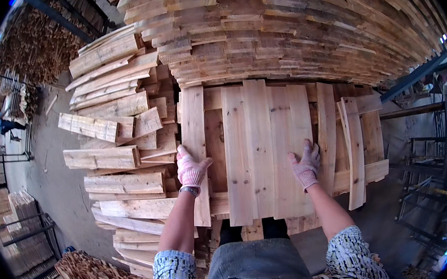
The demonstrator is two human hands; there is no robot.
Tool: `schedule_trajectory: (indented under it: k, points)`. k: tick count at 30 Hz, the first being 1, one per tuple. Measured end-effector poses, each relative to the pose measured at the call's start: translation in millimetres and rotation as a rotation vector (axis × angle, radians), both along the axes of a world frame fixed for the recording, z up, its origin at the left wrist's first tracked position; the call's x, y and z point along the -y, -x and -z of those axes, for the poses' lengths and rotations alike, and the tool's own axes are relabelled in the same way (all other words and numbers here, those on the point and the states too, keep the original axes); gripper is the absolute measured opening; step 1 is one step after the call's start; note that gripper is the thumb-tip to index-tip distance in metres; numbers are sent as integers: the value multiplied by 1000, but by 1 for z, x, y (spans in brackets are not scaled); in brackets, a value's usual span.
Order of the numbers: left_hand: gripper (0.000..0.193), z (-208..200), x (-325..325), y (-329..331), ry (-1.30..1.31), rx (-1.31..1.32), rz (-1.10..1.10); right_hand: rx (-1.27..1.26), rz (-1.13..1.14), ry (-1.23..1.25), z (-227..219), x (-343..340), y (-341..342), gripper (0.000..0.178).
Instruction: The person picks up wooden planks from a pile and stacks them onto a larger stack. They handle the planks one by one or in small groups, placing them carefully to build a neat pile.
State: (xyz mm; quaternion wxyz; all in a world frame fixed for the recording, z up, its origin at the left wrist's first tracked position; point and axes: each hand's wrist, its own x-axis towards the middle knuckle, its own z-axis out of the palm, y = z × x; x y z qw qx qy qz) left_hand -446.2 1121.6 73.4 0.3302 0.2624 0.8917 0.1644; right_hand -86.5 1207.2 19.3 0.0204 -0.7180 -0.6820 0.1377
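My left hand (191, 170), in a pale pink knit glove, straddles a single narrow wooden board (194, 121). Its fingers are at the board's left edge and the thumb reaches across to the right edge. To the right, several pale planks (258, 136) with small knots lie side by side, their long edges close together. My right hand (306, 165), gloved the same way, rests on the rightmost of these planks. There the thumb stands apart on the wood and the fingers stretch along the right edge. A gap separates the single board from the planks.
Rough boards (125, 184) are stacked unevenly on the left. A tall lumber stack (278, 32) rises beyond the planks. Loose narrow boards (353, 148) lie on the right. Metal racks (427, 190) stand farther right. At far left, another person (2, 122) is near some wood.
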Motion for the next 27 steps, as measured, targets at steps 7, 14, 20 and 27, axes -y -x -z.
schedule_trajectory:
  k: [7,14,20,27]
  points:
    - [82,28,-6,-5,-141,-55,47,2,42,22,-19,30,52,87]
    - [84,48,9,27,-174,56,-7,-94,-73,-28,-13,-8,11,90]
    - [88,52,20,11,-74,-23,-22,113,234,56,-18,-37,-55,90]
    - [86,48,15,26,-70,53,-62,132,-60,-164,-6,-15,-60,77]
